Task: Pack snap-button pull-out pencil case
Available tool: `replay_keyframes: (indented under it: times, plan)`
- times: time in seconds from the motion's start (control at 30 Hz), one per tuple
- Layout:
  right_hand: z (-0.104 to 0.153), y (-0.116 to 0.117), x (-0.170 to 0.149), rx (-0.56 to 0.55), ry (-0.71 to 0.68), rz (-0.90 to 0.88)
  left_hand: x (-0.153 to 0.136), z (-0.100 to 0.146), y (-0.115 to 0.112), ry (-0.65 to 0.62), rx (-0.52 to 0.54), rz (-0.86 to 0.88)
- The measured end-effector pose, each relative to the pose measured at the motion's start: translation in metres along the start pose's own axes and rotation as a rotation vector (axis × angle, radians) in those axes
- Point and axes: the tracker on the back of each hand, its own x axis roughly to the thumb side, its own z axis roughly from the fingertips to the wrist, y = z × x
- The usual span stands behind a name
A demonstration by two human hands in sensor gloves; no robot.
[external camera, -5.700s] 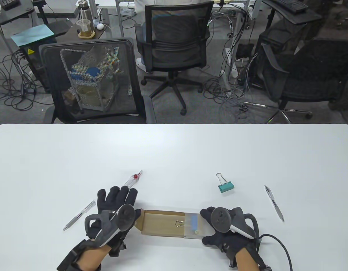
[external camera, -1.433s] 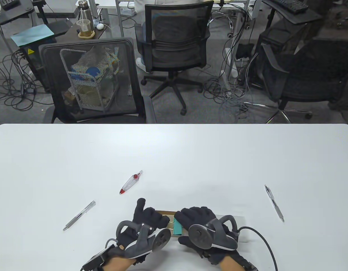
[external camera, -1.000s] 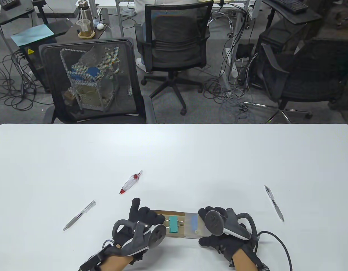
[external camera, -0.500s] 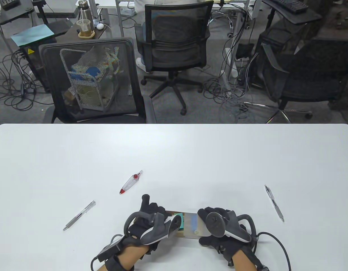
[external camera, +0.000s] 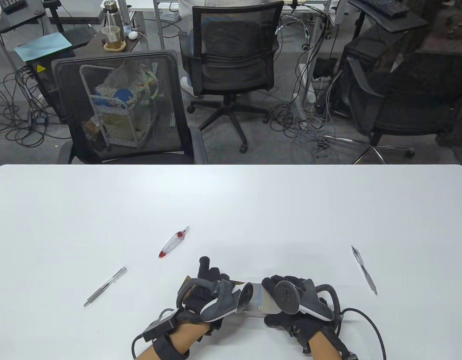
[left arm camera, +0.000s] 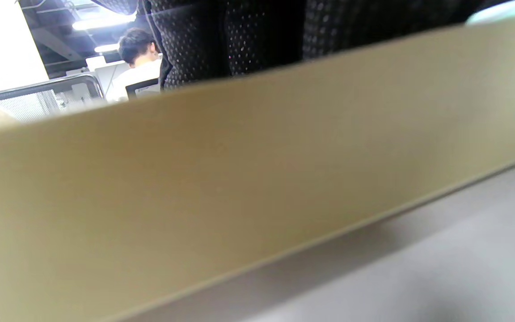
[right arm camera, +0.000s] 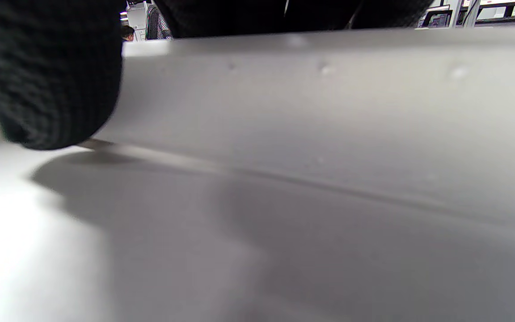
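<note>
Your left hand (external camera: 206, 290) has pushed the tray (left arm camera: 221, 179) almost fully into the sleeve (external camera: 261, 302) your right hand (external camera: 291, 303) grips, hiding the clip; snapping shut likely follows.

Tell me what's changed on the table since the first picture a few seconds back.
The teal binder clip left its spot on the table and went into the brown tray; it is hidden now. The left hand has pushed the brown tray rightward into the clear sleeve, which the right hand keeps holding. The red-tipped pen, the silver pen and the right-side pen stayed put.
</note>
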Motion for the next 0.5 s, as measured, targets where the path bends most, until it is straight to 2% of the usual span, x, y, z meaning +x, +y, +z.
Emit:
replay_keyframes:
  times: [0.27,0.5]
  plan:
    - [0.000,0.000,-0.001,0.006,0.001,-0.009,0.006,0.002,-0.002,-0.036,0.037,-0.046]
    - [0.000,0.000,-0.001,0.009,0.002,-0.017,0.013,0.005,-0.004,-0.051,-0.002,-0.140]
